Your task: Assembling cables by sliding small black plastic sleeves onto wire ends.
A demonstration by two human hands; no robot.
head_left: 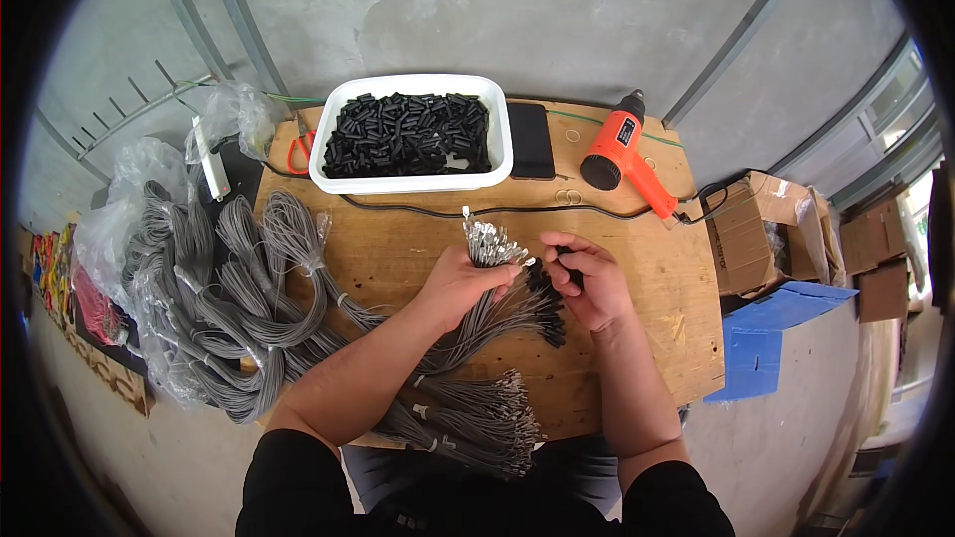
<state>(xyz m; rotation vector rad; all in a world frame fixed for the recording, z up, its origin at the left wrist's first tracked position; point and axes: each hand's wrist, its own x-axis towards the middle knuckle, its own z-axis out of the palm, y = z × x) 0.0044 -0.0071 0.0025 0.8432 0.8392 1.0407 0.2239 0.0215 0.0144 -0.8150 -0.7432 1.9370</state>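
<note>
My left hand (460, 283) is closed round a bundle of grey cables, whose silvery terminal ends (489, 244) fan out above the fist. Just to its right, my right hand (602, 288) pinches a small black sleeve (565, 257), partly hidden by the fingers. Below and between the hands, a fan of cable ends with black sleeves (549, 318) lies on the wooden table (637, 338). Another bundle with bare silvery ends (512, 418) rests at the near edge. A white tub (413, 184) beyond the hands holds many short black tubes (408, 134).
An orange heat gun (625, 151) lies at the back right, its black cord (418, 207) crossing the table. A flat black device (531, 141) and red-handled scissors (298, 151) flank the tub. Coiled grey cables (249, 318) cover the left side. Cardboard boxes (756, 249) stand right.
</note>
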